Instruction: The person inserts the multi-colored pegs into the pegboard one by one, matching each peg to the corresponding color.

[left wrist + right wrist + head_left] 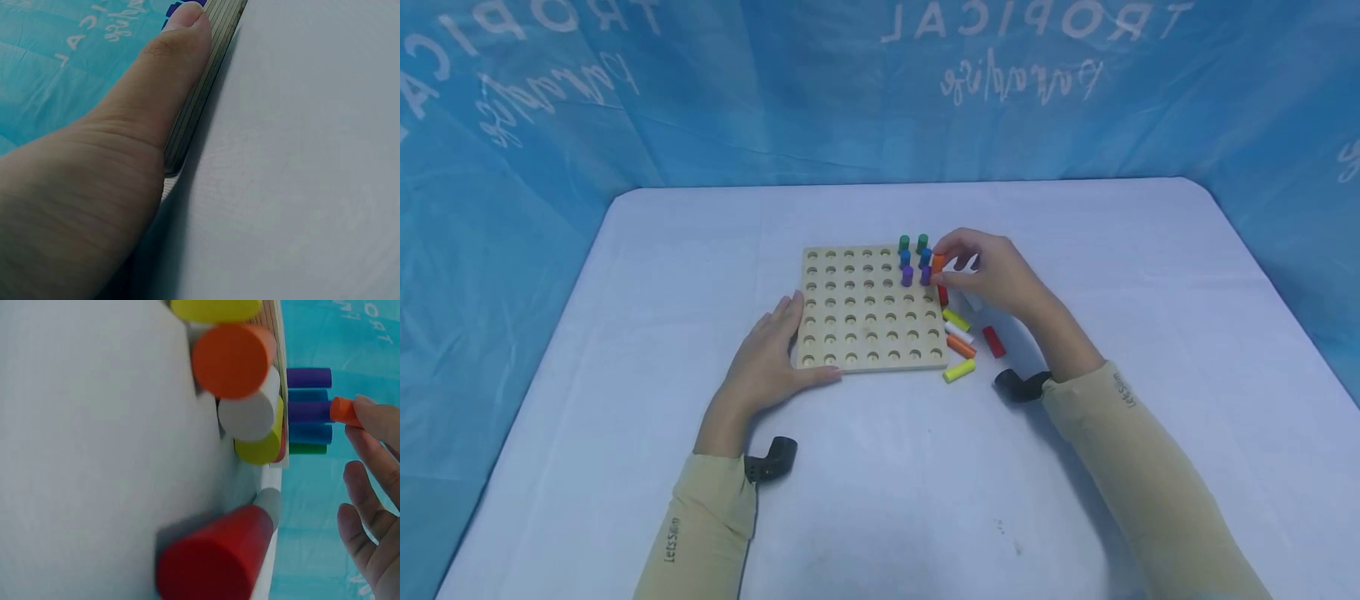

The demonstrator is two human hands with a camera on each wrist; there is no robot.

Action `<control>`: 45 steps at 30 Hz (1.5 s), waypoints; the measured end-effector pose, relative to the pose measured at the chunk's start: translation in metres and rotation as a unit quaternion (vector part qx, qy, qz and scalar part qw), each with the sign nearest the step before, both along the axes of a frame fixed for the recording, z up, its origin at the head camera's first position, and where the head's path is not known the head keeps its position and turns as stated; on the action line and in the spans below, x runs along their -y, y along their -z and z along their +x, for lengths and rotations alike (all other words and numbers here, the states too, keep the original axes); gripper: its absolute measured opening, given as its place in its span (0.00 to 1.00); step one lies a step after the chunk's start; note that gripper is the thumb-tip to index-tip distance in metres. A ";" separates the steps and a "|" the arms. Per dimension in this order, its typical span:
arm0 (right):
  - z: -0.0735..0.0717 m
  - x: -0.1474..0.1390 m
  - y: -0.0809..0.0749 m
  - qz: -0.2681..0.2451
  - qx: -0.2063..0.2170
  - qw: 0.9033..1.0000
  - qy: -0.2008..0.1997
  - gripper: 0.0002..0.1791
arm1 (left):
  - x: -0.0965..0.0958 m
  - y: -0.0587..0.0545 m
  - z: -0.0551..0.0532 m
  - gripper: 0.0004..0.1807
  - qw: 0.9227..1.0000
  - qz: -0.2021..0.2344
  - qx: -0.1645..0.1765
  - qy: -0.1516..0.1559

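A square wooden pegboard with rows of round holes lies on the table. My left hand rests at its near left corner, fingers along the left side and thumb at the front edge. Between thumb and fingertips, my right hand pinches an orange peg over the board's right edge, beside a purple peg. Pairs of green pegs, blue pegs and purple pegs stand upright in the two right columns, from the far edge forward.
Loose pegs lie right of the board: a yellow peg, an orange peg, a white peg, another yellow peg, a red peg and others under the right hand. A blue curtain hangs behind the white table.
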State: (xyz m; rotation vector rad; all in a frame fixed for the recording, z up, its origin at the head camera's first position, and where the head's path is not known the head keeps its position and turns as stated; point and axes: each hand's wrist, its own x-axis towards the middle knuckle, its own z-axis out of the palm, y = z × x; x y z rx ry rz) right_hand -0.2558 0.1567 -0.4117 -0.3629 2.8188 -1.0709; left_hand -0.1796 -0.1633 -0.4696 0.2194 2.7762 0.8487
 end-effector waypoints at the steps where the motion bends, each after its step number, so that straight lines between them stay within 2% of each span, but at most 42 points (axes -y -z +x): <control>1: 0.000 0.001 0.000 0.001 0.000 1.000 -0.003 0.19 | 0.000 0.000 0.000 0.74 1.000 0.000 0.000 0.000; 9: 0.003 0.012 0.002 -0.001 0.012 1.000 -0.011 0.19 | 0.000 -0.002 0.000 0.74 1.000 0.005 0.002 0.000; 14: 0.006 0.018 0.005 0.000 0.006 1.000 -0.028 0.17 | 0.000 -0.002 0.000 0.74 1.000 0.006 -0.002 0.004; 19: 0.007 0.023 0.005 0.013 0.006 0.999 -0.052 0.15 | 0.000 -0.002 0.000 0.74 1.000 0.004 -0.002 0.004; 26: 0.009 0.026 0.003 0.035 0.019 0.998 -0.054 0.14 | 0.000 -0.003 0.000 0.74 1.000 0.006 0.001 0.005; 37: 0.012 0.028 0.006 0.056 -0.003 0.995 -0.083 0.13 | -0.001 0.002 0.003 0.75 1.000 0.009 0.009 -0.006; 45: 0.014 0.029 0.004 0.055 -0.015 0.994 -0.090 0.11 | -0.003 -0.002 0.005 0.75 1.000 0.008 0.009 -0.008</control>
